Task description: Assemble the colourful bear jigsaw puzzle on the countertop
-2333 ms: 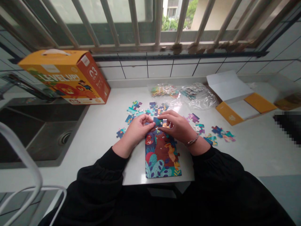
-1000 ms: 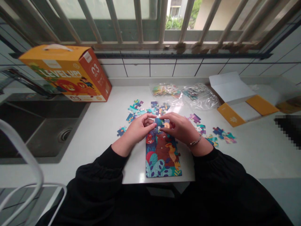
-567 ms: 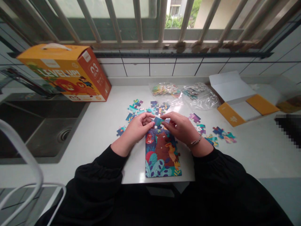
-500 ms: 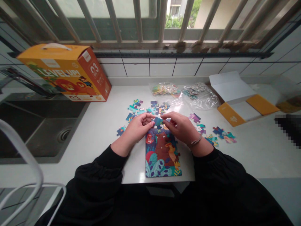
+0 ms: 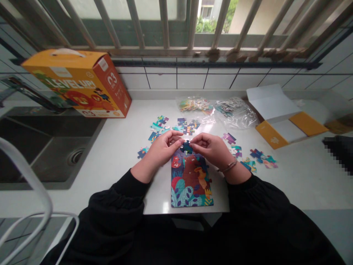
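Both hands, left hand (image 5: 162, 149) and right hand (image 5: 211, 149), pinch one puzzle piece (image 5: 187, 146) at the top edge of the assembled puzzle section (image 5: 191, 176) on the bench (image 5: 298, 176). Lower portion complete; loose pieces (image 5: 171, 127) remain unplaced.

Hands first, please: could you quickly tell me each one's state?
Left hand: pinching the small dark-blue cardboard puzzle piece.
Right hand: pinching the same piece.

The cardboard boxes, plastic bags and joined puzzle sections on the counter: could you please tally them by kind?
Cardboard boxes: 2, the closed orange box and the open yellow box
Clear plastic bags: 2, one and another
Joined puzzle section: 1
Total: 5
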A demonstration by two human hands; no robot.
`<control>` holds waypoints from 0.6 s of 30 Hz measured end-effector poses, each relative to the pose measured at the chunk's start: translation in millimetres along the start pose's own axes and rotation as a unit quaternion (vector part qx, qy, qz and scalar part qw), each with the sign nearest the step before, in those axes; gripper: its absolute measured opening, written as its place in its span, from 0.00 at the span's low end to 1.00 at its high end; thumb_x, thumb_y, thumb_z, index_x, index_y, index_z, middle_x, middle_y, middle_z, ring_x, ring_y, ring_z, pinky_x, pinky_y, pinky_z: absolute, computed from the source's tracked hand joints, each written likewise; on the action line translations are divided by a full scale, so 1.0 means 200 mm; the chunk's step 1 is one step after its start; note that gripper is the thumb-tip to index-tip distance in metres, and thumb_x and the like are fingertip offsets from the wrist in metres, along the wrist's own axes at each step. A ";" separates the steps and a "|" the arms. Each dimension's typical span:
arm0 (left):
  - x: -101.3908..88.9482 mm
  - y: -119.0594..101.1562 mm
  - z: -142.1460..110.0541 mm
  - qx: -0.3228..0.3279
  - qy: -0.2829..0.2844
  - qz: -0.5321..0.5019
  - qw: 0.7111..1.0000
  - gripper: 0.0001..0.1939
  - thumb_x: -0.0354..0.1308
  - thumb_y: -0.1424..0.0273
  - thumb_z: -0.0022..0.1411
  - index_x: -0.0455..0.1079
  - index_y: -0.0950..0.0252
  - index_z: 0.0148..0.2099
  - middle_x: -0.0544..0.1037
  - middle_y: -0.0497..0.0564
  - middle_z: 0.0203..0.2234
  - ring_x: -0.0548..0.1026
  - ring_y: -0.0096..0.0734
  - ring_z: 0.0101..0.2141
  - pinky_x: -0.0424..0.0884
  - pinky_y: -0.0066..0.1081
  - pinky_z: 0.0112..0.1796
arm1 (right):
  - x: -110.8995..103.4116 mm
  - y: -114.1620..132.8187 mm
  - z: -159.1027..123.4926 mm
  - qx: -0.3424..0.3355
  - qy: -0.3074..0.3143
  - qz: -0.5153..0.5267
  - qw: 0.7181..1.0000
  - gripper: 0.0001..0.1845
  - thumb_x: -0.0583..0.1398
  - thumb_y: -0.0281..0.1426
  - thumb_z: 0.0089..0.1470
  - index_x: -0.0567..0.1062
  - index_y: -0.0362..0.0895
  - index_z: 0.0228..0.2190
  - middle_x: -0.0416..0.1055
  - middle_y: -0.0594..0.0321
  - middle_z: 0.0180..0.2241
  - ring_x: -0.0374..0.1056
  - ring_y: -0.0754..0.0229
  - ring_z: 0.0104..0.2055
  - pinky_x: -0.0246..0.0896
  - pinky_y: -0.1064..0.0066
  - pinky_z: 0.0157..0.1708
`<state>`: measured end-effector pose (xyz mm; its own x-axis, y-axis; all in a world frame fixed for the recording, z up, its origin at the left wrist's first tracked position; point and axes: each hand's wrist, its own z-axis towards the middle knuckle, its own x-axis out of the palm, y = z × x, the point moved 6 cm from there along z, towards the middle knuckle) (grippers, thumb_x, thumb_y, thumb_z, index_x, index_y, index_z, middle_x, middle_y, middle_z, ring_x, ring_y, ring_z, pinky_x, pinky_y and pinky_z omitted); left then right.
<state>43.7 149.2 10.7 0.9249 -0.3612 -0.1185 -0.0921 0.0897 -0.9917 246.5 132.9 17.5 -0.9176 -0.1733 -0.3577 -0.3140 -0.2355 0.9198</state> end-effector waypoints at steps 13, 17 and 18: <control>0.02 -0.04 -0.02 -0.009 0.032 0.065 0.997 0.14 0.66 0.58 0.71 0.79 0.64 0.48 0.86 0.54 0.39 0.81 0.35 0.38 0.73 0.34 0.39 | -0.03 -0.04 0.01 0.037 -0.044 0.093 0.994 0.17 0.72 0.45 0.59 0.81 0.45 0.40 0.82 0.60 0.35 0.78 0.59 0.32 0.75 0.66 0.34; 0.03 -0.06 -0.03 0.000 0.069 0.176 0.982 0.17 0.63 0.55 0.73 0.83 0.64 0.42 0.85 0.52 0.35 0.77 0.34 0.35 0.69 0.34 0.36 | -0.05 -0.02 0.00 -0.003 -0.046 0.053 0.998 0.16 0.67 0.44 0.64 0.82 0.46 0.46 0.83 0.57 0.40 0.79 0.58 0.37 0.75 0.65 0.37; 0.04 -0.06 -0.03 0.001 0.078 0.191 0.978 0.17 0.62 0.55 0.73 0.83 0.63 0.41 0.84 0.51 0.34 0.77 0.33 0.34 0.68 0.34 0.36 | -0.04 -0.02 0.00 -0.011 -0.042 0.045 0.998 0.16 0.66 0.43 0.66 0.83 0.46 0.47 0.83 0.57 0.40 0.79 0.57 0.37 0.75 0.65 0.38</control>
<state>49.5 140.5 21.6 0.7556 -0.4376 -0.4875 -0.4197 0.2481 -0.8731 256.0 136.0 16.9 -0.9592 -0.1137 -0.2587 -0.2255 -0.2439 0.9432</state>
